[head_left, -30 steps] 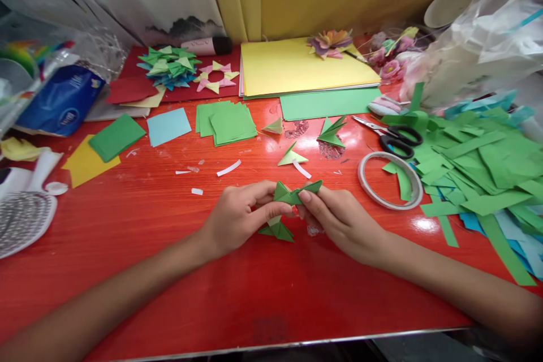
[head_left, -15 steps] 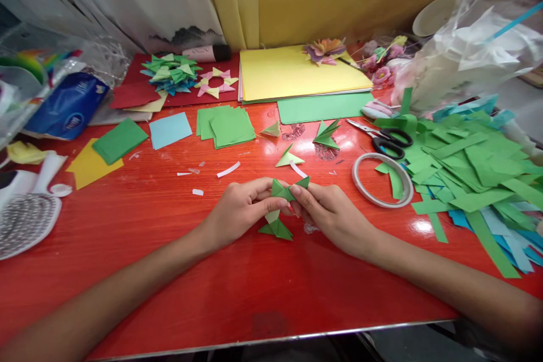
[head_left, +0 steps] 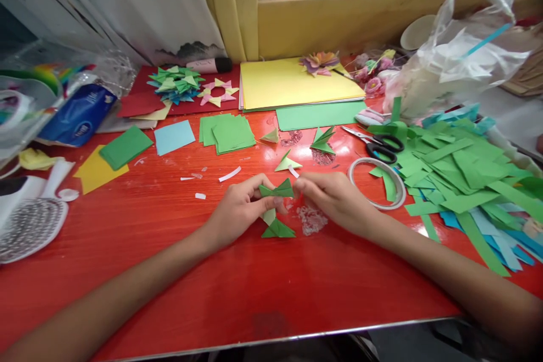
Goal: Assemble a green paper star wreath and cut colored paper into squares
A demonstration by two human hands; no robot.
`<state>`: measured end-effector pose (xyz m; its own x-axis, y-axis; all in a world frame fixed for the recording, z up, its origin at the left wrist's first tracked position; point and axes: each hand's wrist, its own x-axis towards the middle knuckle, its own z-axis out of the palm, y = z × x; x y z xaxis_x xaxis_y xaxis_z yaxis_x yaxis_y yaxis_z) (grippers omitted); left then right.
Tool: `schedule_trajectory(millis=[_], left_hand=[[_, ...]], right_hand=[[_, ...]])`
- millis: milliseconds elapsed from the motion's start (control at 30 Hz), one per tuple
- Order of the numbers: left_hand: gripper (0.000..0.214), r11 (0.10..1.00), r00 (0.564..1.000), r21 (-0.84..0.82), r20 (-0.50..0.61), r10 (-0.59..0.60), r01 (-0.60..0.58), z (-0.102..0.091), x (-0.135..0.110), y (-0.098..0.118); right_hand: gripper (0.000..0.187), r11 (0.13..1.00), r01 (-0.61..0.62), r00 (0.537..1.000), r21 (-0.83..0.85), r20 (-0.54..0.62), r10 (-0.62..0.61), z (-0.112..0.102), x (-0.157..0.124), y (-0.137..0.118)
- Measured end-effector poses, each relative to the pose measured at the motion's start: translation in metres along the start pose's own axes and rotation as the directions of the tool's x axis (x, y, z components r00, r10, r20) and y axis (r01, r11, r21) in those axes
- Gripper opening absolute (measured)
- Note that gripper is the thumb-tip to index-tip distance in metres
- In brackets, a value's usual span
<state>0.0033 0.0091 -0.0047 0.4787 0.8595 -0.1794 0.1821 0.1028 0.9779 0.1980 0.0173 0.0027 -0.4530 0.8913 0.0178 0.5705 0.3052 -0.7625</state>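
Red table [head_left: 169,271]; fingers [head_left: 253,185] on green fold [head_left: 278,189]

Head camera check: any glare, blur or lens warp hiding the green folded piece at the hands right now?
Head view: the green folded piece in the left hand is sharp, the right hand at its tip slightly soft; glare patches on the red table by the tape roll, clear of the hands; wide-angle warp bows the table's near edge.
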Motion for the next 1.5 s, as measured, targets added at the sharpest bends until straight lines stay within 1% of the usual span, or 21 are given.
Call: schedule_trajectory(millis=[67, 100, 200, 267, 333, 433, 533, 667, 733, 800, 867, 967, 1033, 1067, 1100, 1167, 1233, 1300, 1367, 1433, 1500], left_hand=[[0.023, 0.999, 1.0, -0.046, -0.015, -0.013, 0.012, 0.0, 0.0, 0.0], [0.023, 0.999, 1.0, -0.051, -0.009, -0.014, 0.014, -0.001, -0.001, 0.001], [0.022, 1.0, 0.998, 0.013, 0.055, -0.018, 0.018, 0.0, -0.002, 0.002], [0.022, 0.998, 0.996, 0.057, 0.083, -0.021, 0.016, 0.001, -0.003, 0.004], [0.022, 0.996, 0.998, 0.084, 0.069, -0.015, 0.009, 0.001, -0.003, 0.006], [0.021, 0.996, 0.999, 0.088, 0.034, 0.003, -0.006, 0.002, -0.004, 0.007], [0.021, 0.999, 1.0, 0.042, -0.024, 0.012, -0.011, 0.003, -0.003, 0.007], [0.02, 0.999, 0.991, -0.033, -0.134, 0.022, -0.027, 0.002, 0.0, 0.001], [0.025, 0.998, 0.982, -0.035, -0.184, 0.05, -0.057, 0.002, 0.001, -0.002], [0.032, 0.995, 0.973, -0.046, -0.219, 0.078, -0.09, 0.001, 0.003, -0.004], [0.034, 0.99, 0.97, -0.084, -0.225, 0.09, -0.111, 0.001, 0.004, -0.006], [0.034, 0.983, 0.973, -0.142, -0.215, 0.08, -0.112, 0.0, 0.005, -0.007], [0.036, 0.982, 0.974, -0.162, -0.218, 0.061, -0.098, -0.001, 0.005, -0.007], [0.036, 0.982, 0.973, -0.166, -0.224, 0.052, -0.09, -0.001, 0.005, -0.006], [0.036, 0.982, 0.973, -0.169, -0.227, 0.043, -0.083, -0.001, 0.005, -0.006], [0.033, 0.983, 0.977, -0.171, -0.212, 0.033, -0.07, 0.0, 0.005, -0.005], [0.028, 0.984, 0.983, -0.166, -0.179, 0.041, -0.071, 0.0, 0.005, -0.004], [0.023, 0.984, 0.986, -0.154, -0.152, 0.066, -0.09, 0.0, 0.005, -0.003], [0.019, 0.986, 0.987, -0.137, -0.141, 0.08, -0.099, 0.0, 0.005, -0.002], [0.02, 0.989, 0.989, -0.118, -0.131, 0.072, -0.087, 0.0, 0.004, -0.003], [0.021, 0.992, 0.991, -0.102, -0.124, 0.057, -0.069, -0.001, 0.004, -0.003]], right_hand=[[0.027, 0.998, 0.032, 0.982, -0.053, -0.187, -0.041, -0.004, 0.006, 0.009], [0.026, 0.995, 0.049, 0.971, -0.084, -0.23, -0.068, -0.004, 0.009, 0.014], [0.049, 0.97, 0.075, 0.969, -0.231, -0.213, -0.125, -0.002, 0.018, 0.02], [0.057, 0.937, 0.075, 0.975, -0.342, -0.172, -0.141, 0.002, 0.024, 0.019], [0.046, 0.902, 0.088, 0.976, -0.422, -0.145, -0.163, 0.005, 0.029, 0.018], [0.021, 0.894, 0.103, 0.97, -0.436, -0.155, -0.188, 0.007, 0.032, 0.02], [0.02, 0.917, 0.128, 0.953, -0.377, -0.21, -0.219, 0.005, 0.031, 0.024], [0.022, 0.966, 0.145, 0.922, -0.213, -0.325, -0.21, 0.002, 0.025, 0.021], [0.02, 0.988, 0.132, 0.914, -0.085, -0.376, -0.154, 0.001, 0.023, 0.019], [0.018, 0.987, 0.103, 0.921, 0.12, -0.386, -0.049, 0.0, 0.02, 0.018], [0.017, 0.921, 0.05, 0.944, 0.386, -0.321, 0.083, 0.0, 0.019, 0.019], [0.012, 0.713, -0.03, 0.964, 0.701, -0.168, 0.206, 0.0, 0.017, 0.019], [0.012, 0.595, -0.056, 0.968, 0.802, -0.103, 0.229, 0.002, 0.017, 0.018], [0.014, 0.563, -0.077, 0.97, 0.823, -0.069, 0.234, 0.002, 0.016, 0.017], [0.016, 0.556, -0.103, 0.972, 0.824, -0.036, 0.232, 0.003, 0.016, 0.016], [0.022, 0.607, -0.144, 0.978, 0.782, 0.021, 0.205, 0.005, 0.014, 0.014], [0.027, 0.702, -0.127, 0.991, 0.701, 0.054, 0.125, 0.007, 0.011, 0.01], [0.031, 0.823, -0.038, 0.999, 0.567, 0.044, 0.016, 0.008, 0.008, 0.006], [0.032, 0.924, 0.069, 0.997, 0.376, 0.012, -0.08, 0.01, 0.005, 0.003], [0.027, 0.971, 0.138, 0.99, 0.197, -0.022, -0.136, 0.012, 0.004, 0.001], [0.019, 0.981, 0.158, 0.987, 0.116, -0.048, -0.153, 0.012, 0.003, 0.002]])
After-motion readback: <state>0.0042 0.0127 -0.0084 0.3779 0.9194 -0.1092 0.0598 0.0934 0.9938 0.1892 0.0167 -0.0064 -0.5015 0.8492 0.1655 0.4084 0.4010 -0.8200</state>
